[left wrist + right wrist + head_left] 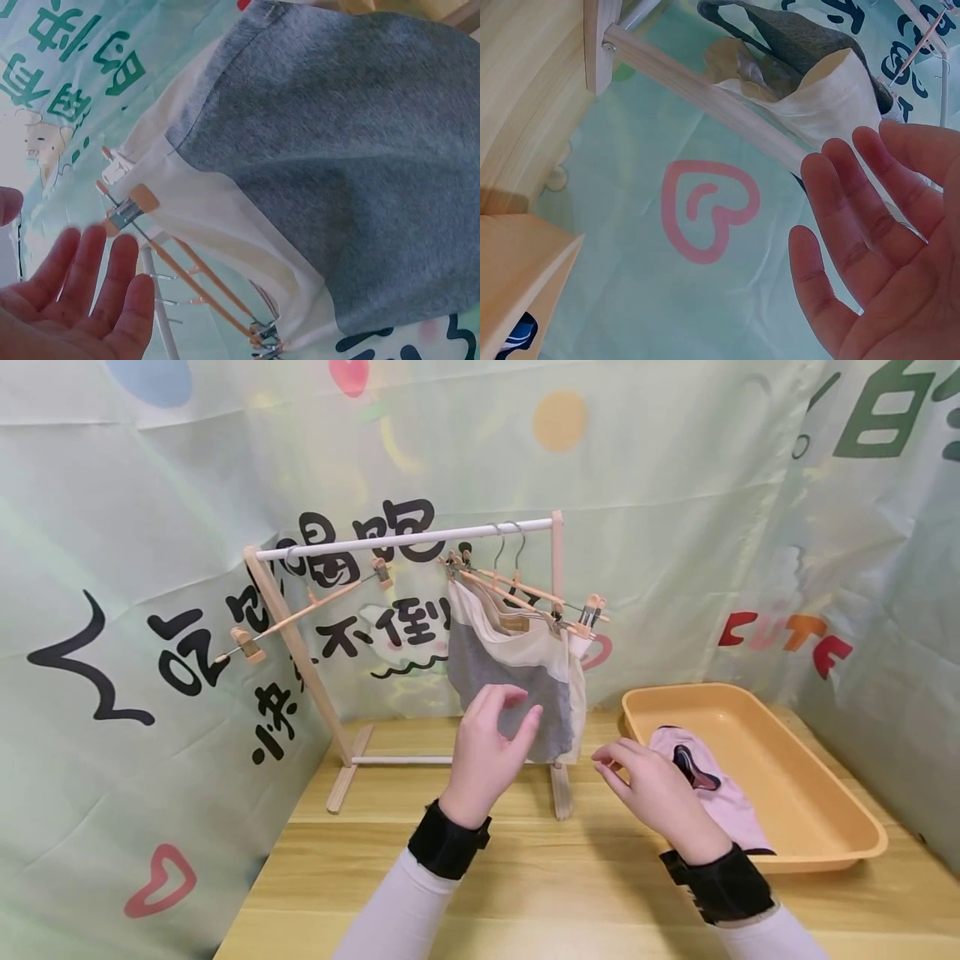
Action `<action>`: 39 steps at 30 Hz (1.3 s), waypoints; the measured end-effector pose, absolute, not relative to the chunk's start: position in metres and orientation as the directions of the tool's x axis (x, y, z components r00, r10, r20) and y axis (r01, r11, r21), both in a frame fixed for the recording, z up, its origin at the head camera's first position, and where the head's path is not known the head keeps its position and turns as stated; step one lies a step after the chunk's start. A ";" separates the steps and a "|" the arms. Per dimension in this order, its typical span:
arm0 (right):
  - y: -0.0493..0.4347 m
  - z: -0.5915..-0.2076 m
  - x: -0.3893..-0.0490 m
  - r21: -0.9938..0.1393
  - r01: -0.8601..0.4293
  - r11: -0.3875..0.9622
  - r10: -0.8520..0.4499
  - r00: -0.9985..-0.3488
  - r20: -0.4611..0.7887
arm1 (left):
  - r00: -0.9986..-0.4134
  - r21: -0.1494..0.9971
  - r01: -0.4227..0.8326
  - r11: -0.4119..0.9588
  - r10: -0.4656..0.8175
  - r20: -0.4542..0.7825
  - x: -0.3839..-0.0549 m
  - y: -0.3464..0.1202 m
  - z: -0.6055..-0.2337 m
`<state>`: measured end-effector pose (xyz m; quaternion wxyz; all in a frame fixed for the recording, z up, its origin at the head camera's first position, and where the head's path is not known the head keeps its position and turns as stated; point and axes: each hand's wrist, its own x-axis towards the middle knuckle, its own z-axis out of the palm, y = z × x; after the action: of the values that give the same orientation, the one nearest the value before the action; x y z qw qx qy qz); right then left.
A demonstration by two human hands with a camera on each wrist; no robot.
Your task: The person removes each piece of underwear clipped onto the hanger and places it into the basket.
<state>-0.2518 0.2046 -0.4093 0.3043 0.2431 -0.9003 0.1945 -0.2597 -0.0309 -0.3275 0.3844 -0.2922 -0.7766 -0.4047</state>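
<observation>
The left hand (489,747) is raised and half-open, while the lower right hand (660,787) seems loosely curved.

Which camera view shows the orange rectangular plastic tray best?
The head view: most of the tray shows, interior and rim, with the right hand covering part of its left side. The right wrist view catches only a cropped corner at lower left; the left wrist view, none I can identify.

Wood tbl (570,893), lt. yellow-brown, grain running approx. L–R in head view. Directly on it: wood rack (300,660), upright, L foot (351,770) + R foot (562,793) flat on top, twd back. Also orange tray (802,777), shallow, raised rim, rounded corners, R side, nr R foot but apart. Soft dk shadow (626,877) on tbl, L of tray.
</observation>
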 end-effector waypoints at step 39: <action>0.202 -0.413 -0.250 -0.181 -0.565 0.805 -0.328 -0.679 0.657 | -0.698 0.508 0.593 0.625 0.083 0.712 -0.305 0.032 -0.249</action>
<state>-0.2498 0.2024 -0.4129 0.3140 0.2490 -0.8967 0.1882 -0.3051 0.0323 -0.2491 0.3324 -0.2017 -0.8378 -0.3833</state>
